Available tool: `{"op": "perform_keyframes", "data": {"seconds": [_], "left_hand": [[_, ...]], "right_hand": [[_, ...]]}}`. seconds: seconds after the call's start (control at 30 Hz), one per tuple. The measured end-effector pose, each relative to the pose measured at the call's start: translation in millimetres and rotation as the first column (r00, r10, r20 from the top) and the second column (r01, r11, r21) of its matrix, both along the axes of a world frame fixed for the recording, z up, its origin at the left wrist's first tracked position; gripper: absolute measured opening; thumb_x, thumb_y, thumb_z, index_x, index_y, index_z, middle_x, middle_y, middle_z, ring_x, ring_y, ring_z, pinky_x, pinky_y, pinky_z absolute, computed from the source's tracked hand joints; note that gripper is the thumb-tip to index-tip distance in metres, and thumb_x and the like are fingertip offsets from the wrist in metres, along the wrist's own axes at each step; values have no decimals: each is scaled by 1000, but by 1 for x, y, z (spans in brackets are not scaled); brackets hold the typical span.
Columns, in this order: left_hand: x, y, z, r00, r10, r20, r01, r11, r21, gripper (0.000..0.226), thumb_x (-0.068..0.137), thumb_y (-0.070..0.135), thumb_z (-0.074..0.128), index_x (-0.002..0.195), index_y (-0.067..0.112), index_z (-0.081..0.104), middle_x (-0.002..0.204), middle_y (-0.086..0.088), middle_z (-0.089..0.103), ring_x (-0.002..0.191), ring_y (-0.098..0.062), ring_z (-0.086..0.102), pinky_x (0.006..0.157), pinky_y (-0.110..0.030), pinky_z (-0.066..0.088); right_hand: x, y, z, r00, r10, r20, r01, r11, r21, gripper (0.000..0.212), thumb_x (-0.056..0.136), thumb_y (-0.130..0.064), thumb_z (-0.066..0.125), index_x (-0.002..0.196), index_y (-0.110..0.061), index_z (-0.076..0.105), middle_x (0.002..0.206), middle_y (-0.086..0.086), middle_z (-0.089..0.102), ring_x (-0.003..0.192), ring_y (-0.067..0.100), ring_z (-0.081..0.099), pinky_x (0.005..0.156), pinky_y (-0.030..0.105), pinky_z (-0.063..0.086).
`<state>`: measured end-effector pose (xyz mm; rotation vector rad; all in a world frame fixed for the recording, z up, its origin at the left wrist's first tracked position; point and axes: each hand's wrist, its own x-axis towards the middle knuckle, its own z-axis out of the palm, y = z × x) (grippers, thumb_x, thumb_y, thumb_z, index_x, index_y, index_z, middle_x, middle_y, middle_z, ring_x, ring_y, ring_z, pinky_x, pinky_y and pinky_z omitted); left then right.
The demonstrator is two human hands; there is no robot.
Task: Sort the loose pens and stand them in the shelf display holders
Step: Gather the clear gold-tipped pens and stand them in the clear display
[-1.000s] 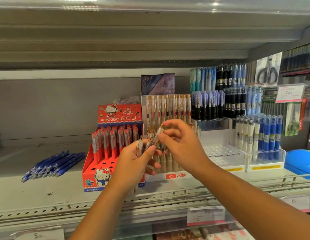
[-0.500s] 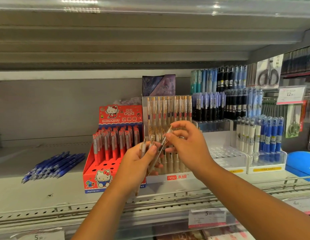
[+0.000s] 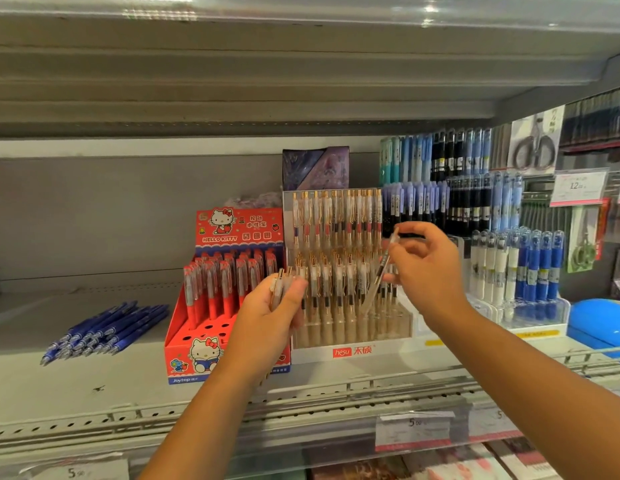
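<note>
slotting | pinched clear gold-clipped pen (image 3: 383, 268) in right hand (image 3: 426, 271), tilted toward clear tiered holder's (image 3: 350, 341) right edge | gripped spare pens (image 3: 282, 281) in left hand (image 3: 272, 317) | likely needed straightening, then seating

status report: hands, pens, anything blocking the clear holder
Left hand grips a bunch of clear pens. Right hand pinches one pen, tilted, tip down at the clear holder. Rows mostly full; nothing else in the way.
</note>
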<state>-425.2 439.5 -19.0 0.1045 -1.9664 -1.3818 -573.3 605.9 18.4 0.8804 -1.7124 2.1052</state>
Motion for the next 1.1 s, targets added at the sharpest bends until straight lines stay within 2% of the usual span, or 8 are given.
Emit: {"op": "perform_keyframes", "data": {"seconds": [0.2,0.3,0.47,0.6,0.7,0.77,1.0,1.1], "left_hand": [[3,4,5,995,-103,7,99,973,207,21,95,3,35,88,13,52,69,-5,50,44,-9,33,45,-26,19],[2,5,5,997,-62,49,54,988,147,17,98,7,36,92,9,52,73,-9,50,48,-13,34,47,-29,24],[1,8,4,997,-55,54,53,998,40,21,105,14,42,104,20,62,76,4,68,61,-11,58,56,-24,48],[2,10,5,996,-84,5,84,995,56,20,103,7,45,108,14,63,88,-8,73,71,-17,69,63,-29,56],[2,10,5,996,-93,-6,93,994,49,19,102,7,46,108,14,63,91,-7,75,80,-21,73,69,-30,60],[2,10,5,995,-97,-10,98,994,53,19,102,7,48,108,16,64,92,-5,75,83,-21,74,70,-29,60],[2,9,4,991,-128,-36,131,987,92,19,99,5,53,110,15,65,93,-5,76,83,-21,75,67,-26,60],[1,8,4,990,-134,-53,139,985,98,19,97,4,56,109,15,65,92,-4,77,83,-21,75,66,-25,60]], "right_hand": [[-12,8,-1,987,-130,-97,135,990,48,22,94,-12,64,114,-21,60,93,3,68,73,19,70,62,43,62],[-14,8,-3,984,-136,-119,145,987,71,23,94,-12,64,116,-20,60,93,3,67,75,18,70,62,42,62],[-15,7,0,962,-177,-208,205,971,122,24,94,-15,64,115,-26,61,92,-4,68,75,12,69,65,41,62],[-14,4,-3,944,-186,-272,250,942,224,25,93,-17,64,116,-24,62,86,-10,65,71,4,67,64,33,62],[-14,2,-8,933,-180,-312,284,900,330,26,92,-18,65,118,-22,62,84,-12,64,67,-6,63,57,13,53],[-11,-1,-15,942,-131,-308,256,875,412,23,93,-16,64,115,-21,61,79,-7,63,61,-5,59,51,10,47],[-5,-7,-25,943,-172,-284,287,851,440,24,94,-17,62,118,-16,59,77,-5,62,68,6,58,54,9,46],[-2,-7,-26,890,-253,-378,414,796,442,32,93,-25,63,124,-20,61,89,-5,62,71,5,56,61,15,46]]}}
